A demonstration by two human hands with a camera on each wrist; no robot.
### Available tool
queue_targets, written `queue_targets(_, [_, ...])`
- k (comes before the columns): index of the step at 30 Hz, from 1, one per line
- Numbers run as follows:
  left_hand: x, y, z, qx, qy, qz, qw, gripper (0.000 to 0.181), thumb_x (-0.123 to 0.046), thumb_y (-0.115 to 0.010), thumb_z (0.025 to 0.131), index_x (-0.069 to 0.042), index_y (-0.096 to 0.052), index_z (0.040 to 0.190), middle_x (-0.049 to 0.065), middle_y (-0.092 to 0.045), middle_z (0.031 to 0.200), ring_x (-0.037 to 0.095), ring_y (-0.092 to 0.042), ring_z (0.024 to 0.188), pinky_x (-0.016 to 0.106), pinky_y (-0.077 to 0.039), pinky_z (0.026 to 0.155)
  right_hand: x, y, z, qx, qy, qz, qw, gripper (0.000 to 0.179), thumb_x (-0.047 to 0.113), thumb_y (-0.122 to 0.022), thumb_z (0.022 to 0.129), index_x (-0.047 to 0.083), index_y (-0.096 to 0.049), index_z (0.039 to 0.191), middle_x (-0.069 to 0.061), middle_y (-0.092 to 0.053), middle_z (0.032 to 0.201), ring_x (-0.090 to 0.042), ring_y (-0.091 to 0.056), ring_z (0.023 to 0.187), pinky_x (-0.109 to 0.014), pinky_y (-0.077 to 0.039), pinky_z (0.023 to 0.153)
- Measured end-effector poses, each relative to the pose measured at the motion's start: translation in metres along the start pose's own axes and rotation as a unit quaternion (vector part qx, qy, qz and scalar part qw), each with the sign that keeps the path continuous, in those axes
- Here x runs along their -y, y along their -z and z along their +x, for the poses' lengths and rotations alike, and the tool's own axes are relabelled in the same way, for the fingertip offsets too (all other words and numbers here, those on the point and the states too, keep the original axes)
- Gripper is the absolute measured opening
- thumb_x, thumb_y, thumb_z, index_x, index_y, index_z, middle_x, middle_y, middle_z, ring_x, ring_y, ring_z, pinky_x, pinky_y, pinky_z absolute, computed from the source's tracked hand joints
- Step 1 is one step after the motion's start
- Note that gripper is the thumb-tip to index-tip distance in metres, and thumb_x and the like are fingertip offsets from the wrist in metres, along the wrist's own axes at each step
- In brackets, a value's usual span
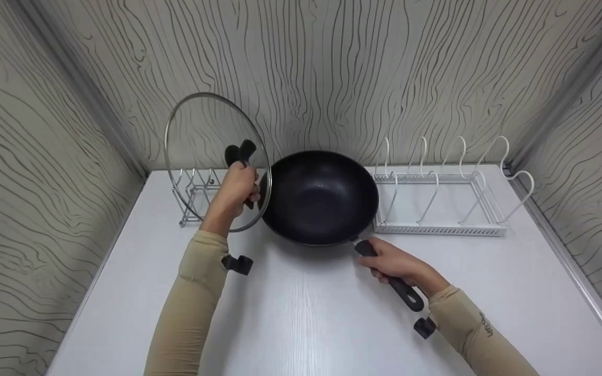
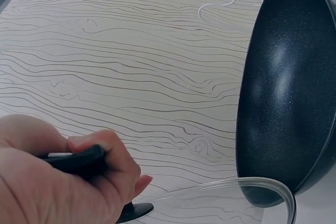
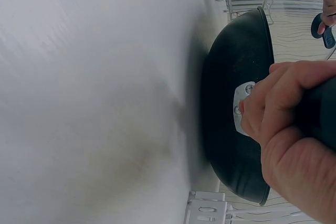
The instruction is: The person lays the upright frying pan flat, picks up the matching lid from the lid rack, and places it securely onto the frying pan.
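My left hand [image 1: 239,185] grips the black handle [image 1: 242,151] of a round glass lid [image 1: 204,95] with a metal rim. The lid is held tilted, nearly on edge, left of a dark wok [image 1: 316,201]. Its lower right rim overlaps the wok's left edge in the head view; whether they touch I cannot tell. With my right hand [image 1: 390,258] I hold the wok's long black handle [image 1: 408,295], fingers curled round it. The wok faces up, and a riveted metal bracket [image 3: 242,107] joins handle and pan in the right wrist view.
On the right side of the white table [image 1: 290,313] stands a white rack [image 1: 439,230] with several curved dividers. A smaller wire rack [image 1: 192,219] stands at the left, partly behind the lid. Wood-patterned panels [image 1: 311,73] enclose the back and sides.
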State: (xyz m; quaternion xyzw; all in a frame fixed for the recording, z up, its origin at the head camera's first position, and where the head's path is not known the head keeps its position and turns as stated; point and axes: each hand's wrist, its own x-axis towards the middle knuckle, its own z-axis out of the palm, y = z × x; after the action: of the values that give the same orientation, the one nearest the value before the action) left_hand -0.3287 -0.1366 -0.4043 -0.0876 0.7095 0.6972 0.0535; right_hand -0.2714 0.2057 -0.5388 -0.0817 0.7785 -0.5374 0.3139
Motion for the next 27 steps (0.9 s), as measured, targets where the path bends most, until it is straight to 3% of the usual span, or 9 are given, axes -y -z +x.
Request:
queue_targets(13, [0.003, -0.004, 0.006, 0.016, -0.002, -0.019, 0.9997, 0.016, -0.003, -0.030, 0.104, -0.008, -0.035, 0.090, -0.003, -0.034, 0.065, 0.008, -0.034, 0.054, 0.021, -0.033, 0.047, 0.001, -0.001, -0.001, 0.002, 0.004, 0.011, 0.9999, 0.041, 0.015, -0.058, 0.102, -0.003, -0.037, 0.132, 0.001, -0.045, 0.071, -0.008, -0.042, 0.056, -0.020, -0.036, 0.049])
queue_targets(27, [0.005, -0.007, 0.013, 0.025, 0.005, -0.026, 0.9993, 0.014, -0.002, -0.029, 0.103, -0.007, -0.035, 0.092, 0.000, -0.036, 0.074, 0.009, -0.035, 0.057, 0.020, -0.034, 0.049, 0.000, -0.001, 0.000, 0.002, 0.002, 0.011, 0.9999, 0.040, 0.014, -0.057, 0.102, -0.004, -0.037, 0.131, 0.001, -0.044, 0.070, -0.007, -0.041, 0.055, -0.019, -0.035, 0.047])
